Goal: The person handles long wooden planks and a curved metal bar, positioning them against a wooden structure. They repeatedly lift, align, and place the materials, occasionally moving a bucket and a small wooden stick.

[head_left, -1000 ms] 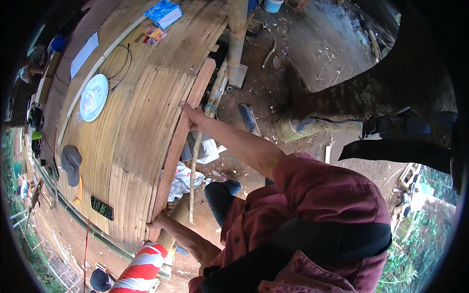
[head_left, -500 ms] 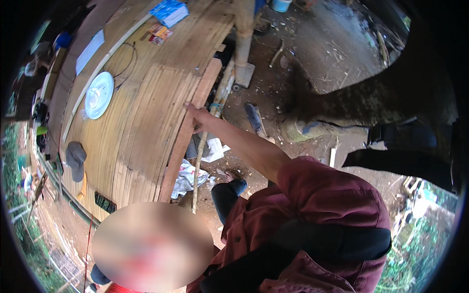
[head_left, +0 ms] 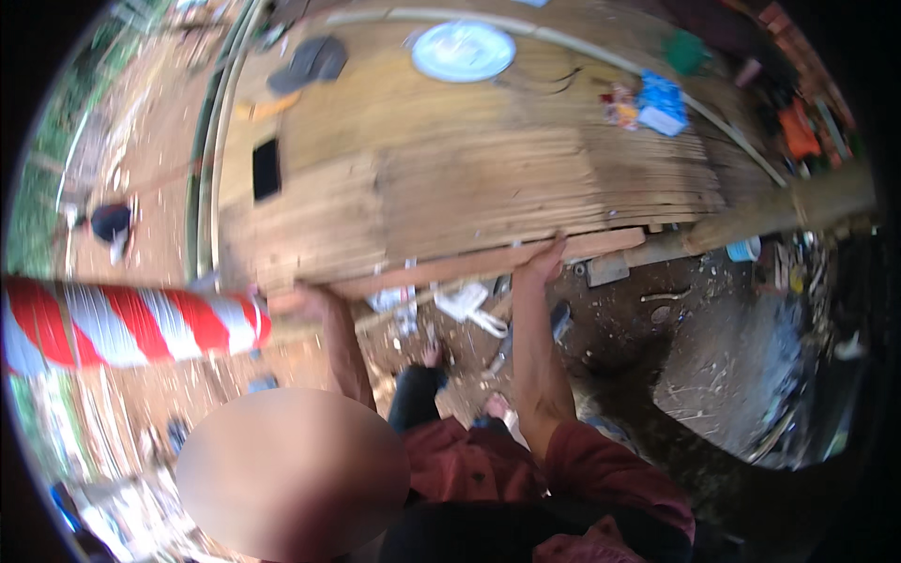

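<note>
Both hands clamp the reddish plank: left hand (head_left: 298, 302) and right hand (head_left: 544, 258) along the wooden platform's (head_left: 450, 178) near edge (head_left: 488, 265). Risk: uneven lift twists it; fingers pinch against the boards.

We count two hands, the left hand (head_left: 298, 302) and the right hand (head_left: 542, 260), both on one long wooden plank (head_left: 488, 261) at the platform's edge. On the one bamboo platform (head_left: 450, 178) we see one round white plate (head_left: 463, 51), one dark cap (head_left: 312, 61), one black rectangular object (head_left: 267, 169) and one blue packet (head_left: 663, 101). One red-and-white striped pole (head_left: 131, 319) crosses at left.
</note>
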### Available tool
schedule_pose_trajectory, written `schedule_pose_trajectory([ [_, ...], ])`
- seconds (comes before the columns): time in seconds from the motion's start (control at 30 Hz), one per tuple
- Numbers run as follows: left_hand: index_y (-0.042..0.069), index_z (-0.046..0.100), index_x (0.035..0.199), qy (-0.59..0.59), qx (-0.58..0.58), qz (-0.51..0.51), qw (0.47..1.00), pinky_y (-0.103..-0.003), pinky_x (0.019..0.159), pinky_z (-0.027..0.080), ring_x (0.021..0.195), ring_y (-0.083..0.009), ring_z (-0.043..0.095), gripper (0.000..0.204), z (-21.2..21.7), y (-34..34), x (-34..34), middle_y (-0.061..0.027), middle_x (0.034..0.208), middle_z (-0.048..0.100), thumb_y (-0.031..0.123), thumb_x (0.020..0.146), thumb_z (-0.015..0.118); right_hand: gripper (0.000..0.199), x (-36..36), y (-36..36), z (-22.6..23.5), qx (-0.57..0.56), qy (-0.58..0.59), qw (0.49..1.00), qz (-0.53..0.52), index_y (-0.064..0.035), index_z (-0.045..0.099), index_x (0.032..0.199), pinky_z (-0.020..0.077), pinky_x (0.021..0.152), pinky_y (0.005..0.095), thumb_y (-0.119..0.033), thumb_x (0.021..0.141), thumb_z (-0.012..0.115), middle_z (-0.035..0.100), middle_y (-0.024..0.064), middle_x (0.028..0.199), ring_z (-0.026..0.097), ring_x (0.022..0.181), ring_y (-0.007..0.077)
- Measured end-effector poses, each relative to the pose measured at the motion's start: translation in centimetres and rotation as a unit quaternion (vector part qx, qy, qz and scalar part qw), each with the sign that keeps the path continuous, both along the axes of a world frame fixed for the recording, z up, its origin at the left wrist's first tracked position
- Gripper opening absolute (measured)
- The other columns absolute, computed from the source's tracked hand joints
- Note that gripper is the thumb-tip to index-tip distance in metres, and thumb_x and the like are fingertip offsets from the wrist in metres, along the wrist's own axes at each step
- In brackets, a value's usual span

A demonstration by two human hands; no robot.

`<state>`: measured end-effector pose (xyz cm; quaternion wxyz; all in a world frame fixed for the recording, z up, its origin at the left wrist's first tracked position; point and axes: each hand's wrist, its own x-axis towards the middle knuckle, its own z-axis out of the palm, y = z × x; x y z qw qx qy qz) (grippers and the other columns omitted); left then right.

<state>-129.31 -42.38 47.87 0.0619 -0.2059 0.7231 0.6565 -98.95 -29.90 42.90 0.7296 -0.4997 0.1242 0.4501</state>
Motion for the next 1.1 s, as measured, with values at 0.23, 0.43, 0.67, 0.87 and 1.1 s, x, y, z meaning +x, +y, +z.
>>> schedule_pose_trajectory([
  [0.23,0.001,0.005,0.142,0.348,-0.225,-0.093,0.905,-0.046,0.109,-0.003,0.137,-0.0357,0.0,0.078,-2.2,0.0,0.2,-0.0249,0.146,0.005,0.05,0.089,0.037,0.062,-0.2,-0.7,1.3,0.091,0.009,0.989,0.114,-0.002,0.042,0.127,0.045,0.092,0.0472,-0.044,0.082,0.053,0.048,0.0156,0.124,0.052,0.109,0.0325],
  [0.43,0.007,0.029,0.138,0.519,-0.292,-0.391,0.702,-0.048,0.108,-0.006,0.137,-0.0253,0.014,0.076,-1.6,-1.3,3.9,-0.013,0.146,0.022,0.058,0.084,0.041,0.062,-0.1,-1.1,1.4,0.173,0.021,0.967,0.187,-0.0065,0.038,0.131,0.0398,0.098,0.0484,-0.051,0.089,0.032,0.041,0.0145,0.133,0.044,0.119,0.0331],
  [0.67,0.025,0.018,0.142,0.534,-0.447,-0.654,0.295,-0.053,0.109,0.001,0.136,-0.0247,0.016,0.1,1.5,0.0,6.1,-0.0079,0.148,0.016,0.069,0.062,0.059,0.06,0.2,-0.8,-0.5,0.176,0.004,0.965,0.193,-0.0088,0.039,0.131,0.0404,0.097,0.0504,-0.05,0.089,0.031,0.041,0.0128,0.134,0.044,0.119,0.0331],
  [0.87,0.026,0.015,0.143,0.547,-0.368,-0.685,0.311,-0.05,0.11,0.007,0.137,-0.0199,0.016,0.106,-1.3,2.0,5.4,-0.0036,0.149,0.015,0.065,0.057,0.064,0.057,0.5,-0.5,0.2,0.1,0.028,0.987,0.124,-0.0012,0.051,0.117,0.0487,0.088,0.0484,-0.044,0.079,0.057,0.051,0.0156,0.121,0.054,0.104,0.0321],
  [1.1,0.029,0.016,0.143,0.568,-0.375,-0.66,0.318,-0.048,0.11,0.01,0.136,-0.0179,0.019,0.103,-0.9,2.0,5.5,0.0002,0.148,0.019,0.065,0.059,0.064,0.079,1.2,-0.6,-0.4,0.03,0.025,0.992,0.118,0.0016,0.039,0.123,0.0504,0.086,0.0394,-0.051,0.072,0.069,0.052,0.0136,0.116,0.056,0.099,0.0282],
])
